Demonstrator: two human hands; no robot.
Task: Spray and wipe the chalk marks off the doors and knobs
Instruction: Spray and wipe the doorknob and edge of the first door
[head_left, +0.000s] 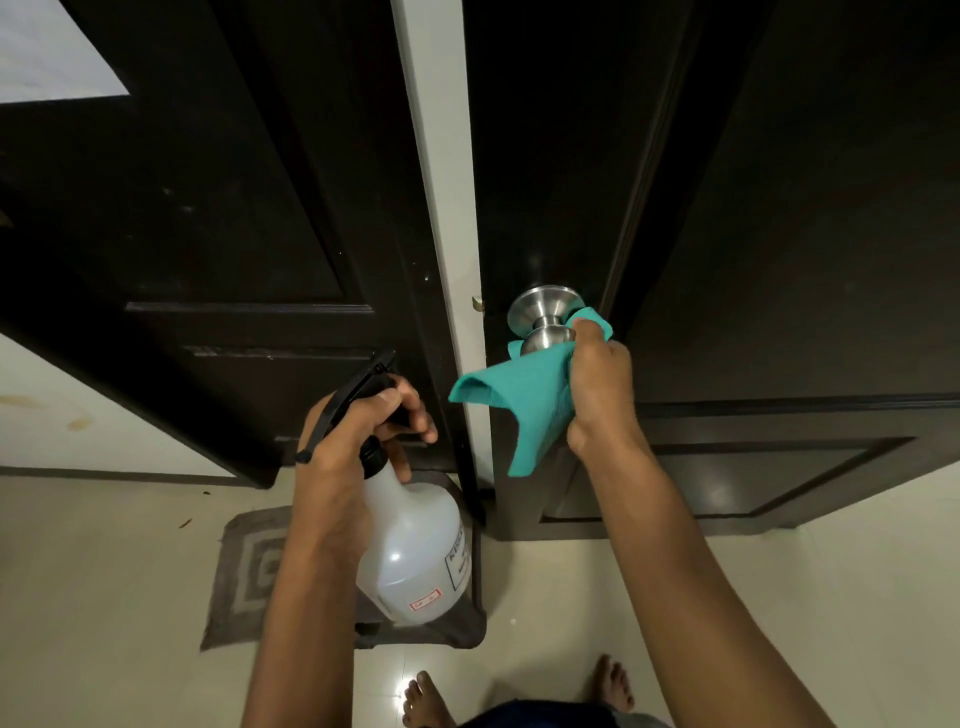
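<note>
A steel door knob (543, 314) sticks out of the dark right door (779, 234). My right hand (597, 384) grips a teal cloth (524, 400) and holds it against the knob's underside and right side, thumb on top of the cloth. One end of the cloth hangs loose below the hand. My left hand (353, 431) grips the black trigger head of a translucent white spray bottle (415, 551), held upright left of the knob. The dark left door (208, 208) shows a few faint pale specks.
A white frame strip (441, 182) runs between the two doors. A grey patterned mat (249, 571) and a dark mat (431, 631) lie on the pale tiled floor. My bare feet (426, 699) stand near the bottom edge.
</note>
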